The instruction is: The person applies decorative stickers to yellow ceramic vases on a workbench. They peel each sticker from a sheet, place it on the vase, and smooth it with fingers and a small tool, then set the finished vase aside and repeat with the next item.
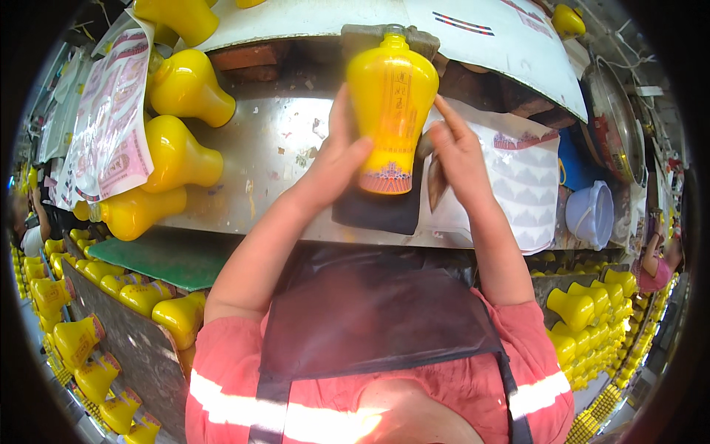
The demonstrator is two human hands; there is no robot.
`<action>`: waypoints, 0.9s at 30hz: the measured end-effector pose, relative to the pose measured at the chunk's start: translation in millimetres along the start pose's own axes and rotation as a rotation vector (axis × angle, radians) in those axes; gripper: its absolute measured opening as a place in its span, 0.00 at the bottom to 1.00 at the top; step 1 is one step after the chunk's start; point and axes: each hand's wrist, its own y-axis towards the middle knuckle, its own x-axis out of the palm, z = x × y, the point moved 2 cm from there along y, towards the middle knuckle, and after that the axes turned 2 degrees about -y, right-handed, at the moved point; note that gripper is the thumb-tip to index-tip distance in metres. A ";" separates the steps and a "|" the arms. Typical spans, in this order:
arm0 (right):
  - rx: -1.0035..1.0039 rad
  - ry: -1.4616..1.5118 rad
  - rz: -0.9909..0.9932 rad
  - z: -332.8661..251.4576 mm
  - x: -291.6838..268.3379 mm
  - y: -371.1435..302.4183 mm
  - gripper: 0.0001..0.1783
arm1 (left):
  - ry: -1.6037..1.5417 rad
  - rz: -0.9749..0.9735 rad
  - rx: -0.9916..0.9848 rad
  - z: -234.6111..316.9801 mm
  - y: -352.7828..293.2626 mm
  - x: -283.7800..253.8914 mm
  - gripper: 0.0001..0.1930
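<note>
A glossy yellow bottle, wide at the shoulder and narrow at the waist, has a patterned band near its base and a vertical printed panel. Its neck points away from me, over a dark cloth-like rest. My left hand grips its left side, thumb on the front, fingers partly hidden. On the other side, my right hand has its index finger stretched against the bottle. A flat brownish scraper-like tool sits under that hand's palm, seemingly held by the curled fingers. Beneath the bottle's base is a black pad.
Printed decal sheets lie right of my hands, near a pale blue bucket. Several yellow bottles lie at left beside a pink printed sheet. More bottles fill racks below on both sides. Other people are at the far edges.
</note>
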 end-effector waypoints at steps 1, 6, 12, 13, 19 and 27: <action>0.062 0.132 0.031 -4.4 -6.6 1.7 0.29 | -0.005 -0.001 -0.008 0.2 0.2 -1.1 0.50; -0.237 0.205 0.140 -29.0 -2.5 -13.9 0.12 | -0.062 0.021 -0.027 3.4 -0.5 2.1 0.49; -0.750 -0.500 0.531 -48.3 4.3 -7.7 0.16 | -0.239 0.082 -0.051 10.6 2.2 -0.7 0.43; -0.937 -0.596 0.425 -53.9 6.3 -6.7 0.17 | -0.249 0.103 -0.037 11.2 5.7 -2.2 0.41; -1.110 -0.799 0.112 -92.2 15.2 -6.0 0.18 | -0.144 0.211 0.113 29.6 26.1 0.3 0.38; -0.608 -0.431 0.413 -88.3 2.4 29.3 0.16 | 0.162 0.358 0.090 59.6 77.7 4.6 0.20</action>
